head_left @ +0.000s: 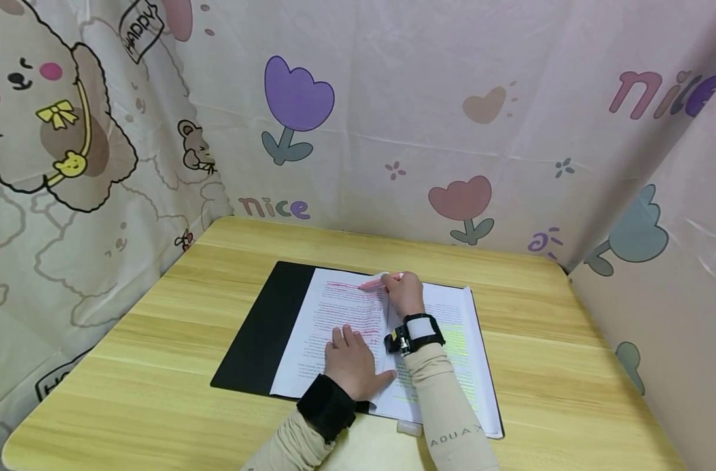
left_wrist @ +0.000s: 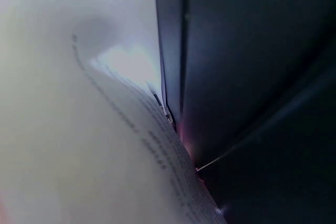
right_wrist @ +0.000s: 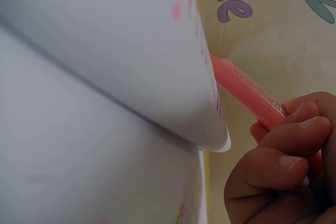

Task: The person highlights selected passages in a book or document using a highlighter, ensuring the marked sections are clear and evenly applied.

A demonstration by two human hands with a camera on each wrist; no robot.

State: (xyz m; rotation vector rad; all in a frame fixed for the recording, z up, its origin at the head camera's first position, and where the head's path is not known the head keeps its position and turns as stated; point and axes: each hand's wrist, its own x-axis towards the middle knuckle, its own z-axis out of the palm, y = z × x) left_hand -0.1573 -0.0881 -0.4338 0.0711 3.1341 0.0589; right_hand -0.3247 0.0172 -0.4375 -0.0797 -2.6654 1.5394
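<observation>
Fingers curled, my right hand [head_left: 405, 296] holds a pink highlighter [head_left: 371, 284] over the upper part of the left page [head_left: 319, 320]. In the right wrist view the barrel of the highlighter [right_wrist: 247, 92] shows between thumb and fingers; its tip is hidden behind a curved page [right_wrist: 121, 51]. My left hand [head_left: 353, 367] lies flat on the lower part of the left page, fingers spread, thumb towards the fold. Pink strokes mark printed lines on that page. Yellow-green marks run down the right page [head_left: 452, 327]. The left wrist view shows only blurred paper [left_wrist: 79, 145] and dark material.
The papers lie in an open black folder [head_left: 263, 333] on a wood-grain table [head_left: 146, 366]. A small pale block [head_left: 409, 428] sits by the folder's lower edge, near my right sleeve. Printed cloth [head_left: 381, 118] hangs behind the table and on both sides.
</observation>
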